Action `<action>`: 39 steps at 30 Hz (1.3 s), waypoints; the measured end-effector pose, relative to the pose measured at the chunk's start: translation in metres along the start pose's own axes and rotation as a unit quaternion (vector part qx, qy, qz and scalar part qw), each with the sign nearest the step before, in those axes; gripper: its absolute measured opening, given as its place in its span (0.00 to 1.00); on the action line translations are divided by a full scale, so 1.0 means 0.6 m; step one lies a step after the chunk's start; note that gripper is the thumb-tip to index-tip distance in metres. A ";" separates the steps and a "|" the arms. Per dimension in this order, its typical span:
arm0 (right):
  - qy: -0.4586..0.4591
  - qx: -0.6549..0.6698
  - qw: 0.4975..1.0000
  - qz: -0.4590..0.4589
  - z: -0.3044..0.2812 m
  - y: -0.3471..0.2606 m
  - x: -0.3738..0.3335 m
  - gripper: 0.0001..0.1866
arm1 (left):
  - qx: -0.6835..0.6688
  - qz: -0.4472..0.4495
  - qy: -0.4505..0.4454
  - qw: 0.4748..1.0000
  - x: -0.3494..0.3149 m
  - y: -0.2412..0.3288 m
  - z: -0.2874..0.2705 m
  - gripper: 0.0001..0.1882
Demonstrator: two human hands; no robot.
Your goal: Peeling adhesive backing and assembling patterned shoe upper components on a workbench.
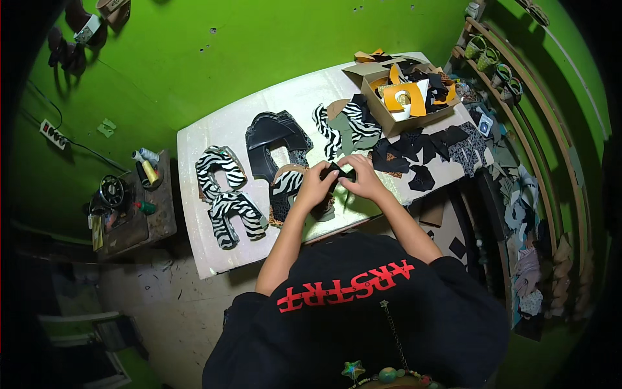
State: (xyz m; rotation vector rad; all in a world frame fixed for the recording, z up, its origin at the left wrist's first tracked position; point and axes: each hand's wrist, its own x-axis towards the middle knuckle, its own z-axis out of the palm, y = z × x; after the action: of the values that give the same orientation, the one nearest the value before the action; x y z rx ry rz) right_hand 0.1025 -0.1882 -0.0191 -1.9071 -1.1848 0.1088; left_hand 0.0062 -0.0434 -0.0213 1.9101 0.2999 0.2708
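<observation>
My left hand (315,188) and my right hand (364,179) meet over the near edge of the white table. Between them is a small black piece of material (339,172), pinched by the fingers of both; it looks folded or bent, and its full shape is hidden. Under and beside my left hand lies a stack of cut pieces, with a zebra-striped piece (287,184) and a tan edge showing. Past it rest curved black shoe-upper pieces (275,136). Just beyond my hands, zebra-striped and grey-green pieces (343,126) overlap in a loose pile.
Zebra-striped stacks (236,217) lie on the table's left. A cardboard box (395,123) of orange and black scraps stands at the back right, with black cut pieces (421,178) before it. A sewing machine (111,190) and thread cones are left; a wooden rack (518,123) stands right.
</observation>
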 end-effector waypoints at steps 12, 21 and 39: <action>-0.175 0.438 0.869 0.151 0.031 0.024 0.038 0.16 | -0.265 -0.013 0.055 0.963 -0.039 -0.012 -0.070 0.04; -0.178 0.347 0.901 0.191 0.073 -0.005 0.084 0.13 | -0.326 -0.065 0.116 0.936 -0.085 -0.051 -0.139 0.10; -0.003 0.093 0.993 0.079 0.181 -0.002 0.048 0.18 | -0.017 -0.163 0.209 0.964 -0.116 -0.163 -0.129 0.07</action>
State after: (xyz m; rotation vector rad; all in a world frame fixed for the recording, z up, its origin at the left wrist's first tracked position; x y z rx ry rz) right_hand 0.0656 -0.0983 -0.0762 -1.8343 -0.9901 0.3012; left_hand -0.0922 0.0345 -0.0891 1.7248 0.8764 0.4537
